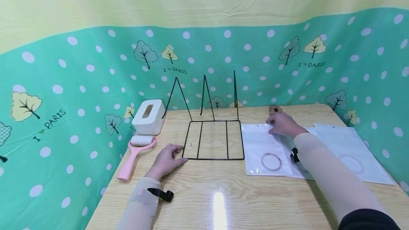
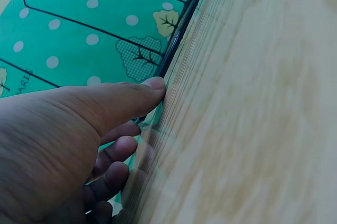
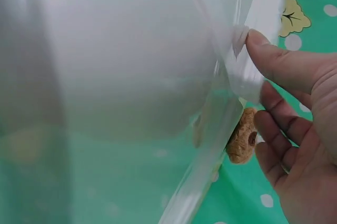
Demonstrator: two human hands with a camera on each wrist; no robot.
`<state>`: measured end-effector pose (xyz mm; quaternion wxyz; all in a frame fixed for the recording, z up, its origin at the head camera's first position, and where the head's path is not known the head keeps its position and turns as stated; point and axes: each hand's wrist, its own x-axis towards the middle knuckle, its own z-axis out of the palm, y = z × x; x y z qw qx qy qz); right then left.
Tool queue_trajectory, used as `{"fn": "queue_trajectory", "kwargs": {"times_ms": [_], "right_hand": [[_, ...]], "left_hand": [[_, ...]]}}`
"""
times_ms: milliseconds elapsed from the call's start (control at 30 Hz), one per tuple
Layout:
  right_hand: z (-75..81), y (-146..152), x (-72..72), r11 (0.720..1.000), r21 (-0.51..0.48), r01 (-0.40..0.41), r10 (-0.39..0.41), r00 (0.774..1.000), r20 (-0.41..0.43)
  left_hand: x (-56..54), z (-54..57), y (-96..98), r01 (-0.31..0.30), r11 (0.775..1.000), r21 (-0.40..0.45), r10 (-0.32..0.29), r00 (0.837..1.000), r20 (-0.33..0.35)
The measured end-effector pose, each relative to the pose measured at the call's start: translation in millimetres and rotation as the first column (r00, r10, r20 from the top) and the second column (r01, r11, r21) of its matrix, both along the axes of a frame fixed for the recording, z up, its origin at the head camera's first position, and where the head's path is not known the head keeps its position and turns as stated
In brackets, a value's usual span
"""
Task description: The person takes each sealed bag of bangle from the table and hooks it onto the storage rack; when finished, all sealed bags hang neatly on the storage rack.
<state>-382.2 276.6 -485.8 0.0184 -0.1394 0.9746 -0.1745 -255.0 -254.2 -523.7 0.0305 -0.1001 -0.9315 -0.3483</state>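
A black wire rack point(image 1: 214, 121) with upright V-shaped dividers stands mid-table. At its front left corner, my left hand point(image 1: 165, 160) holds the frame; the thumb point(image 2: 142, 93) lies at the end of the front bar and the other fingers curl beside it. Right of the rack lies a white, partly see-through plastic bag point(image 1: 255, 144) with a ring mark on it. My right hand point(image 1: 284, 123) pinches the bag's top edge between thumb and fingers, and the plastic point(image 3: 131, 66) fills much of the right wrist view.
More white plastic bags point(image 1: 348, 144) overlap at the right. A small brown textured object point(image 1: 275, 109) sits behind my right hand. At the left are a white tissue box point(image 1: 150, 118) and a pink-handled lint roller point(image 1: 129, 164). A green dotted cloth point(image 1: 96, 116) surrounds the table.
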Motion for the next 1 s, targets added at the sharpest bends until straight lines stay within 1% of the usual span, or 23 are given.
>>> {"fn": "queue_trajectory", "kwargs": {"times_ms": [100,200,367,467,567,667,733,833,900,1000], "right_hand": [[-0.3,-0.2,-1.5,1.000,0.012,-0.001,0.001,1.000,-0.018],[-0.3,1.0,-1.9,1.000,0.001,-0.003,0.003,1.000,-0.015],[5.9,5.6,2.3,0.996,-0.085,0.011,-0.007,0.999,0.050],[14.7,9.2,9.2,0.986,-0.168,0.014,0.003,0.995,0.098],[24.2,11.4,17.7,0.972,-0.236,0.014,0.014,0.993,0.118],[33.1,12.7,26.8,0.959,-0.284,0.019,0.012,0.994,0.107],[37.7,13.3,32.1,0.951,-0.307,0.033,-0.002,0.995,0.100],[45.7,14.8,41.2,0.932,-0.356,0.061,-0.025,0.994,0.106],[50.1,17.1,47.1,0.925,-0.372,0.081,-0.047,0.994,0.100],[56.7,21.6,57.0,0.916,-0.393,0.083,-0.058,0.996,0.075]], "left_hand": [[0.3,-0.4,0.4,-0.002,1.000,-0.008,0.002,1.000,-0.008],[0.3,-1.5,0.4,-0.003,1.000,-0.015,0.003,1.000,-0.014],[1.1,-2.4,-0.2,-0.007,1.000,-0.020,0.006,1.000,-0.022],[1.4,-3.2,-0.3,-0.007,1.000,-0.019,0.006,1.000,-0.028],[1.2,-4.0,-0.6,-0.007,1.000,-0.021,0.006,0.999,-0.031],[1.2,-4.1,-0.2,-0.007,1.000,-0.023,0.007,1.000,-0.030],[1.4,-4.0,-0.1,-0.008,1.000,-0.025,0.007,1.000,-0.028],[1.3,-3.9,-0.3,-0.008,1.000,-0.027,0.008,1.000,-0.028],[1.5,-3.8,-0.4,-0.007,1.000,-0.027,0.007,1.000,-0.024],[1.9,-3.5,-0.4,-0.006,1.000,-0.026,0.006,1.000,-0.019]]}}
